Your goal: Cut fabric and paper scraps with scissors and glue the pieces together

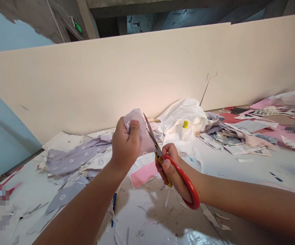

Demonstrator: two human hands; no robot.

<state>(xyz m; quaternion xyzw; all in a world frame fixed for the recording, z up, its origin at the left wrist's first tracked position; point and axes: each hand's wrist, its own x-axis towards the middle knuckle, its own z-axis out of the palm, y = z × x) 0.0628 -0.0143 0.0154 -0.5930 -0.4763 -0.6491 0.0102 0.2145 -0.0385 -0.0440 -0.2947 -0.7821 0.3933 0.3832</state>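
My left hand (127, 143) pinches a pale lilac piece of fabric (145, 137) with small flower prints, the thumb pressed on its face. In my right hand (171, 166) is a pair of scissors (192, 192) with a red handle loop and a yellow part by the fingers. Their metal blades point up and to the left, close beside the fabric's right edge. Whether the blades touch the cloth I cannot tell. Below the hands, a pink rectangular piece (144, 174) with a pale border lies on the white table (134, 217).
Lilac flowered cloth (79, 154) lies heaped on the left. A white plastic bag (185, 115) with a yellow label rests at the back. Stacked cut pieces (235, 134) and a white cord bundle (268, 111) are on the right. A cream partition (106, 81) rises behind the table.
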